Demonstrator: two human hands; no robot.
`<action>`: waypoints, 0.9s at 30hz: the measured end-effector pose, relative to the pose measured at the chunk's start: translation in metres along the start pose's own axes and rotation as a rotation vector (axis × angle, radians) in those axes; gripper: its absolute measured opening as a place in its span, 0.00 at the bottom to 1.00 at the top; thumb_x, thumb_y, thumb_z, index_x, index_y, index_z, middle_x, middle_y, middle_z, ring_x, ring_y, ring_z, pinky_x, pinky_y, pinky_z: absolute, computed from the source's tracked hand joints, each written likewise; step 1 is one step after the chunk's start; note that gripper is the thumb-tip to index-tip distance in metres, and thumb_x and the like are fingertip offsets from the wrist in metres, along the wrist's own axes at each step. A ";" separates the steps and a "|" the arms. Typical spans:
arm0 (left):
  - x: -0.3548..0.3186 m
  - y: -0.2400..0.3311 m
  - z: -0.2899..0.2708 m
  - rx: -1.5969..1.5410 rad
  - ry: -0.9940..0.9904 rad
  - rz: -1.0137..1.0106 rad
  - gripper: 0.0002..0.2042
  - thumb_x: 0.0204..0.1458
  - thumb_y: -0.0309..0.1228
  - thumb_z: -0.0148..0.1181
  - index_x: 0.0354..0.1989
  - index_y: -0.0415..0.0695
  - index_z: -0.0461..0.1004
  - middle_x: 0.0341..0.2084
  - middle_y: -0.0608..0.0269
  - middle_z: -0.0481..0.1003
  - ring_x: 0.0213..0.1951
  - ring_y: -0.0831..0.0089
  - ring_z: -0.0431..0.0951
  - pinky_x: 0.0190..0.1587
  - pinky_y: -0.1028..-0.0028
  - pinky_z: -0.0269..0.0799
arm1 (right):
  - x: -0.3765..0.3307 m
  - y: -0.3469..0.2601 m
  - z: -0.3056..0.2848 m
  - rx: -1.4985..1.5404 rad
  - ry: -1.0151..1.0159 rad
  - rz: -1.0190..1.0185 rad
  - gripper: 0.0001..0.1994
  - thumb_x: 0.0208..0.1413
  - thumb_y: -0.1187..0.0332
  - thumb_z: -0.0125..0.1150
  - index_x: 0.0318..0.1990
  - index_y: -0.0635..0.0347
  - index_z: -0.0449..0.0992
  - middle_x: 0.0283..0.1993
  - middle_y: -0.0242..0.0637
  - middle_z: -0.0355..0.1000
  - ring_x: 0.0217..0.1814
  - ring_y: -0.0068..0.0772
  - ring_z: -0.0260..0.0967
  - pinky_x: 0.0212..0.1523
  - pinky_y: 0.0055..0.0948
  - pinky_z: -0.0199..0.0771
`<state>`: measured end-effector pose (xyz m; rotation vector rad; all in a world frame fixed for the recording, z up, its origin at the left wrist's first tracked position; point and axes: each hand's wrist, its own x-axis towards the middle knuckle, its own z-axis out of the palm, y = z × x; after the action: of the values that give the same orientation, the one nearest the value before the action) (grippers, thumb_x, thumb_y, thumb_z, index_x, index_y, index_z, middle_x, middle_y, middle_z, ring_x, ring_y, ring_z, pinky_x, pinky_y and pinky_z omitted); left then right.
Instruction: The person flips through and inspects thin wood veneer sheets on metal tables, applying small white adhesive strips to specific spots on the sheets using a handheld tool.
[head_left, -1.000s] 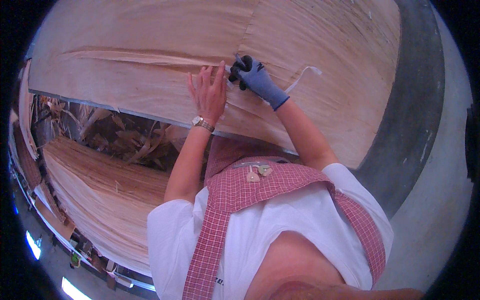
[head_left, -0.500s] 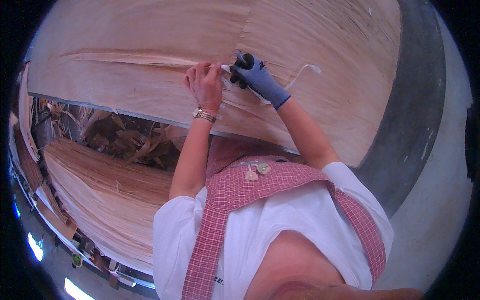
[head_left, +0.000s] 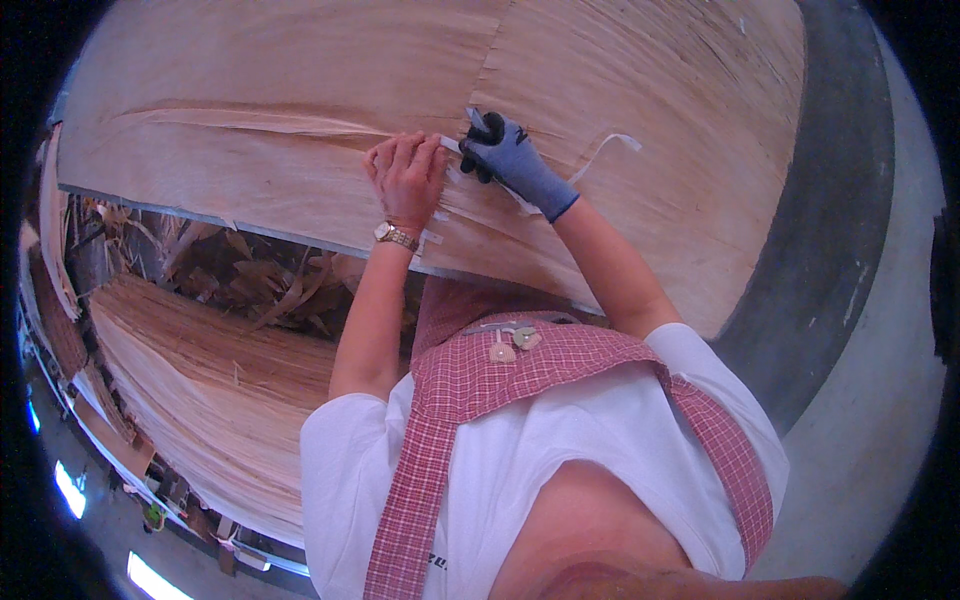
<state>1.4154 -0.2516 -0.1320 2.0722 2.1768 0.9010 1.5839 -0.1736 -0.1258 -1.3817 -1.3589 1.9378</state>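
Nearest of all, at the bottom of the view, is the person's own chest: a white short-sleeved shirt (head_left: 600,450) under a red-and-white checked apron (head_left: 470,390) with two small pale buttons at its top edge. From there both forearms reach up and away to a broad sheet of thin, pale wood veneer (head_left: 300,80) that lies flat on the desk (head_left: 835,220), whose dark grey edge band curves down the right side. The bare left hand (head_left: 408,175), with a metal wristwatch (head_left: 396,236) on its wrist, lies palm down on the veneer, fingers together and pressing on the sheet right where a long split or raised seam runs off to the left. Just beside it, almost touching, the right hand (head_left: 510,160) in a blue work glove is closed around a small dark tool (head_left: 484,128) — what kind of tool it is cannot be told — held against the veneer near the seam. A narrow whitish strip (head_left: 610,148), like tape, trails away from the gloved hand to the right across the sheet. Below the desk's near edge, to the left, loose veneer scraps (head_left: 250,280) lie in a dark gap, and further left a second stack of veneer sheets (head_left: 200,390) spreads out — grain running lengthwise.
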 end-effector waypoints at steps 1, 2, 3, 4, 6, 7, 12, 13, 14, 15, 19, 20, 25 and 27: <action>0.001 0.002 -0.002 -0.008 -0.013 -0.010 0.12 0.50 0.35 0.64 0.44 0.55 0.80 0.43 0.74 0.77 0.50 0.71 0.72 0.57 0.62 0.56 | -0.001 -0.002 0.001 -0.012 0.008 0.006 0.11 0.56 0.66 0.63 0.36 0.63 0.67 0.26 0.38 0.74 0.22 0.25 0.73 0.21 0.25 0.72; 0.001 0.004 -0.003 -0.015 -0.025 -0.020 0.12 0.50 0.34 0.63 0.45 0.55 0.79 0.44 0.73 0.76 0.51 0.70 0.71 0.58 0.61 0.56 | -0.002 -0.006 0.001 -0.024 0.015 0.011 0.12 0.56 0.66 0.63 0.36 0.63 0.67 0.26 0.38 0.74 0.22 0.25 0.73 0.21 0.25 0.72; -0.001 0.004 -0.004 -0.003 -0.037 -0.024 0.14 0.50 0.33 0.63 0.46 0.55 0.79 0.46 0.73 0.76 0.52 0.70 0.71 0.59 0.61 0.56 | -0.003 -0.008 0.002 -0.036 0.023 0.017 0.12 0.56 0.66 0.63 0.36 0.63 0.67 0.26 0.38 0.74 0.21 0.25 0.73 0.20 0.26 0.72; -0.002 0.005 -0.005 0.008 -0.048 -0.026 0.15 0.50 0.32 0.62 0.48 0.55 0.78 0.48 0.72 0.75 0.53 0.69 0.70 0.59 0.61 0.56 | -0.002 -0.006 0.002 -0.023 0.024 0.011 0.12 0.56 0.66 0.64 0.36 0.63 0.67 0.26 0.38 0.74 0.21 0.25 0.73 0.20 0.26 0.72; -0.007 0.006 -0.004 0.053 -0.062 0.001 0.18 0.49 0.31 0.62 0.51 0.55 0.77 0.51 0.72 0.74 0.55 0.68 0.69 0.61 0.60 0.55 | 0.001 0.000 0.002 0.002 0.027 -0.002 0.12 0.55 0.66 0.64 0.35 0.63 0.67 0.26 0.37 0.73 0.22 0.25 0.73 0.21 0.26 0.72; -0.011 0.006 -0.002 0.087 -0.065 0.029 0.20 0.48 0.31 0.62 0.52 0.55 0.76 0.53 0.72 0.73 0.56 0.68 0.69 0.61 0.59 0.54 | 0.001 0.001 0.003 0.005 0.029 -0.005 0.12 0.55 0.66 0.64 0.35 0.63 0.67 0.26 0.37 0.73 0.21 0.24 0.72 0.20 0.26 0.72; -0.021 0.010 0.001 0.080 -0.179 0.088 0.22 0.49 0.31 0.62 0.55 0.55 0.75 0.57 0.73 0.71 0.60 0.67 0.67 0.65 0.57 0.50 | 0.002 0.004 0.002 -0.017 0.028 -0.034 0.12 0.55 0.65 0.63 0.33 0.62 0.68 0.26 0.36 0.72 0.20 0.24 0.70 0.20 0.26 0.71; -0.020 0.012 -0.001 0.084 -0.182 0.090 0.22 0.49 0.32 0.62 0.56 0.55 0.75 0.57 0.73 0.71 0.60 0.67 0.66 0.65 0.56 0.50 | 0.002 0.002 0.002 -0.025 0.028 -0.027 0.12 0.56 0.64 0.63 0.33 0.62 0.68 0.26 0.37 0.72 0.20 0.24 0.70 0.20 0.26 0.71; -0.019 0.013 -0.002 0.088 -0.185 0.092 0.22 0.49 0.32 0.62 0.56 0.55 0.74 0.57 0.73 0.71 0.61 0.66 0.66 0.66 0.55 0.49 | 0.001 0.001 0.003 -0.033 0.029 -0.020 0.12 0.56 0.64 0.63 0.33 0.62 0.68 0.26 0.37 0.72 0.20 0.24 0.70 0.20 0.26 0.71; -0.019 0.012 -0.002 0.105 -0.189 0.114 0.22 0.49 0.33 0.62 0.56 0.55 0.74 0.58 0.73 0.71 0.61 0.65 0.65 0.66 0.53 0.48 | 0.001 0.000 0.003 -0.040 0.030 -0.014 0.12 0.56 0.63 0.62 0.33 0.63 0.68 0.26 0.37 0.72 0.20 0.24 0.70 0.20 0.27 0.71; -0.019 0.011 -0.002 0.165 -0.219 0.177 0.21 0.50 0.34 0.61 0.55 0.54 0.75 0.59 0.69 0.69 0.63 0.62 0.63 0.67 0.49 0.46 | 0.000 -0.001 0.004 -0.015 0.026 -0.001 0.11 0.56 0.64 0.61 0.34 0.63 0.68 0.27 0.35 0.72 0.21 0.22 0.69 0.20 0.25 0.71; -0.018 0.012 -0.002 0.176 -0.231 0.189 0.20 0.50 0.34 0.61 0.55 0.53 0.75 0.59 0.67 0.69 0.64 0.61 0.63 0.67 0.48 0.45 | 0.000 -0.002 0.004 -0.014 0.018 0.019 0.10 0.56 0.65 0.60 0.35 0.62 0.69 0.27 0.34 0.71 0.22 0.21 0.69 0.20 0.24 0.70; -0.012 0.018 -0.008 0.273 -0.297 0.255 0.20 0.54 0.31 0.57 0.57 0.50 0.72 0.59 0.59 0.68 0.65 0.59 0.61 0.67 0.46 0.45 | -0.010 -0.007 0.002 -0.511 0.042 -0.120 0.10 0.55 0.65 0.59 0.37 0.63 0.70 0.29 0.39 0.73 0.22 0.30 0.72 0.23 0.30 0.73; -0.012 0.019 -0.008 0.301 -0.307 0.269 0.21 0.55 0.31 0.55 0.59 0.49 0.70 0.59 0.57 0.68 0.65 0.58 0.61 0.67 0.45 0.45 | -0.017 -0.017 -0.002 -0.774 -0.007 -0.149 0.12 0.55 0.64 0.59 0.38 0.64 0.71 0.30 0.42 0.74 0.24 0.35 0.74 0.26 0.33 0.75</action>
<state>1.4312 -0.2665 -0.1225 2.4834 2.0040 0.2397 1.5896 -0.1782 -0.1022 -1.5065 -2.2781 1.3542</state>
